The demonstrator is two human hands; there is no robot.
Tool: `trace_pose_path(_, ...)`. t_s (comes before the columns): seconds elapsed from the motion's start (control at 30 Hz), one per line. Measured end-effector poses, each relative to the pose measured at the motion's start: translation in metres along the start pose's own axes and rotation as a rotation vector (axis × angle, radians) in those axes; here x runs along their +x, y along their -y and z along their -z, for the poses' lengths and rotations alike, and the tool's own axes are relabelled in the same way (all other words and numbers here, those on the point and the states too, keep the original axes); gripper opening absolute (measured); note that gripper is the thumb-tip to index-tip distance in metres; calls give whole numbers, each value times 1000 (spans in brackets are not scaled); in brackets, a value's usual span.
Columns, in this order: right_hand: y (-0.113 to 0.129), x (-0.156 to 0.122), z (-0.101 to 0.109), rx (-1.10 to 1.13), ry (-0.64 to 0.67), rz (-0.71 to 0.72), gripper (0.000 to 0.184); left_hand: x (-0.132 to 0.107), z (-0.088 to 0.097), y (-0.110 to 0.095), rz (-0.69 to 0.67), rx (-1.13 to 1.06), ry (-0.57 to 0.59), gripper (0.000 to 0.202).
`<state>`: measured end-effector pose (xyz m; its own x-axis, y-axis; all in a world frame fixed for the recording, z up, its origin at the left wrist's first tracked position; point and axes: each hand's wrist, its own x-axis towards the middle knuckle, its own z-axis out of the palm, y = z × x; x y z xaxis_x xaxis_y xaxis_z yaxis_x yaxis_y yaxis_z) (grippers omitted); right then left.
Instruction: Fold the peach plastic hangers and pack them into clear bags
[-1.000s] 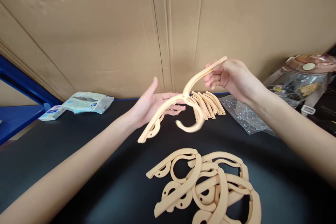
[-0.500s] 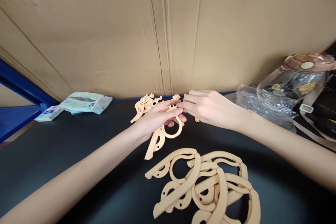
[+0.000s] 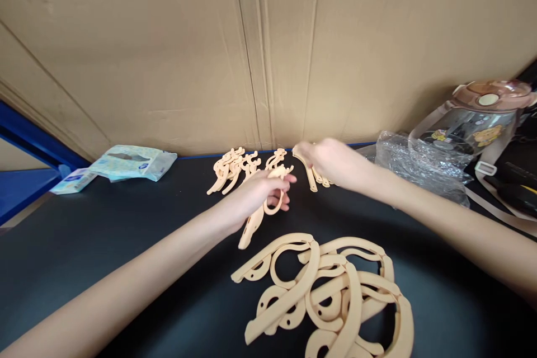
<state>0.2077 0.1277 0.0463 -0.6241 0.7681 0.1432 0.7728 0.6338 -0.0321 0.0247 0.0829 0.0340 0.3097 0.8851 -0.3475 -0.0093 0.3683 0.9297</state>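
My left hand (image 3: 268, 187) is closed on a beige plastic folding hanger piece (image 3: 251, 227), with a ring-shaped loop by the fingers and a straight arm slanting down below the palm. My right hand (image 3: 329, 159) is above a small stack of beige hanger arms (image 3: 312, 179) at the back; its fingers are blurred, so I cannot tell whether they touch or hold one. Behind my left hand lie small beige hook pieces (image 3: 229, 168) in a heap, with a few more hooks (image 3: 277, 156) beside them. Several folded hangers (image 3: 293, 302) overlap in a pile nearest me.
A black tabletop (image 3: 126, 224) runs up to a cardboard wall (image 3: 168, 67). At the left lie tissue packs (image 3: 132, 162) by a blue metal frame (image 3: 25, 179). On the right are crumpled clear plastic wrap (image 3: 419, 168) and a strapped water bottle (image 3: 482, 117).
My right hand has parted from my left hand and moved slightly right to the stack of hanger arms. The piece in my left hand has turned and tilted.
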Motion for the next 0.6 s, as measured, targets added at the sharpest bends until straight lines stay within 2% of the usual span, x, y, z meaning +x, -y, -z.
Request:
trace_pose_path(0.07, -16, 6, -2, -18, -48, -162, 22, -1, 1, 6, -19, 99, -47, 4)
trace_pose_path(0.13, -37, 11, -7, -24, -96, -291, 30, 0, 3, 12, -55, 170, -90, 17)
trace_pose_path(0.2, -56, 15, -16, -3, -98, -367, 36, 2, 7, 14, -109, 211, -136, 28)
trace_pose_path(0.3, -72, 17, -29, 40, -106, -417, 32, 4, 11, 10, -174, 251, -193, 31)
trace_pose_path(0.4, -68, 15, -27, 61, -154, -467, 37, 0, 10, 1, -226, 258, -213, 24)
trace_pose_path(0.5, -48, 11, -14, 107, -188, -454, 44, -5, 6, -6, -288, 217, -187, 19)
trace_pose_path(0.57, -30, 8, -4, 271, -132, -327, 50, -7, 5, -10, -335, 161, -143, 18)
trace_pose_path(0.6, -21, 6, 0, 504, -70, -191, 48, -7, 6, -11, -355, 130, -123, 19)
